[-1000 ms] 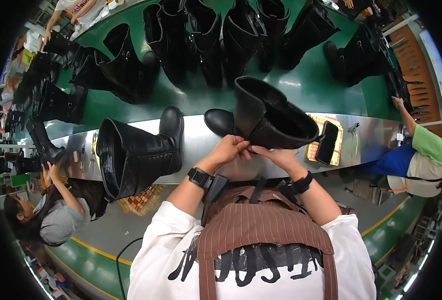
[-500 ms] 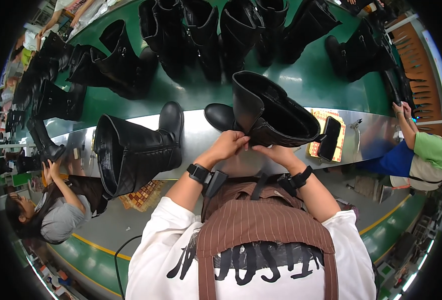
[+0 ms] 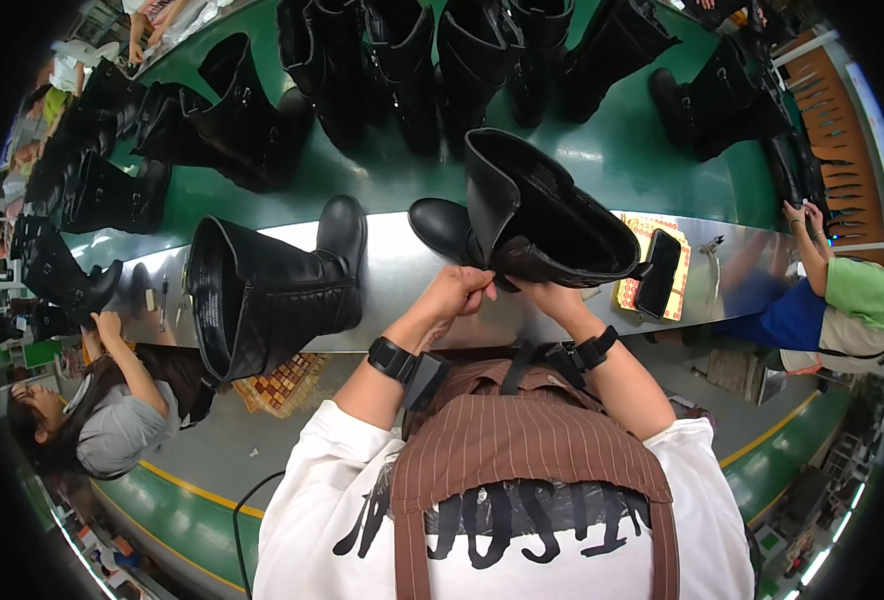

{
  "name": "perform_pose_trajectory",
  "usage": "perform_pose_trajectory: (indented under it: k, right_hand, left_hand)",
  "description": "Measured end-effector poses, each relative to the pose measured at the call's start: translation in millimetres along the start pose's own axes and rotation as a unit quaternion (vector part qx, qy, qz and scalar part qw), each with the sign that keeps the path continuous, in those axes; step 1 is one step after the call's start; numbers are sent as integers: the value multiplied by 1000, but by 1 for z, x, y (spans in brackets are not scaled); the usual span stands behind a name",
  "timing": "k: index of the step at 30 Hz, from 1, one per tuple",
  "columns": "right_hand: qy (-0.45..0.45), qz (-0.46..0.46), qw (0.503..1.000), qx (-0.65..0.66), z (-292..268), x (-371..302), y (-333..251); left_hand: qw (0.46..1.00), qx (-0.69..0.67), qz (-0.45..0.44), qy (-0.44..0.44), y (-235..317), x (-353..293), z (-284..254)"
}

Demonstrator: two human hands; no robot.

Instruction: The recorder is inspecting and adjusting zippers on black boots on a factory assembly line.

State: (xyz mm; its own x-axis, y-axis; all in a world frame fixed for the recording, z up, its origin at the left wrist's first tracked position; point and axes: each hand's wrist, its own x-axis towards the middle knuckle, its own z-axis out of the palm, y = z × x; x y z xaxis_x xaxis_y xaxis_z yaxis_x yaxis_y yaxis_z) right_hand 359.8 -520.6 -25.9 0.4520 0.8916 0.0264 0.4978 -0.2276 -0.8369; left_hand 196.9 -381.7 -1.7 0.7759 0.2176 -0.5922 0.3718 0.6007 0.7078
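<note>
A black tall boot [image 3: 552, 225] stands tilted in front of me, its wide shaft opening facing up and right and its toe pointing left. My left hand [image 3: 459, 291] pinches the boot's near side, low on the shaft, with thumb and forefinger; what small part lies in the pinch is too small to make out. My right hand [image 3: 552, 301] grips the underside of the same shaft, its fingers partly hidden by the leather. Left of my hands, a second black boot [image 3: 287, 295] with a quilted shaft lies on the metal table edge [image 3: 402, 330].
Several black boots [image 3: 402, 70] stand along the far side of the green table [image 3: 362, 190]. To the right, a black phone [image 3: 659, 272] rests on a stack of yellow printed sheets [image 3: 630, 290]. One co-worker [image 3: 127, 400] handles a boot at left; another [image 3: 822, 300] stands at right.
My left hand has turned slightly and its fingers have curled in more at the boot's side. My right hand has slid a little further under the shaft. The left co-worker's boot has shifted.
</note>
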Motion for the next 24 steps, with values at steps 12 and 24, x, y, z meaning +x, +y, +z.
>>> perform_pose_trajectory:
  k: [12,24]
  right_hand:
    - [21,7,1000,-23,1,-4,13]
    - [38,18,999,33,10,0,-1]
  left_hand:
    - [997,-72,13,32,15,0,25]
    - [995,72,-31,57,4,14,8]
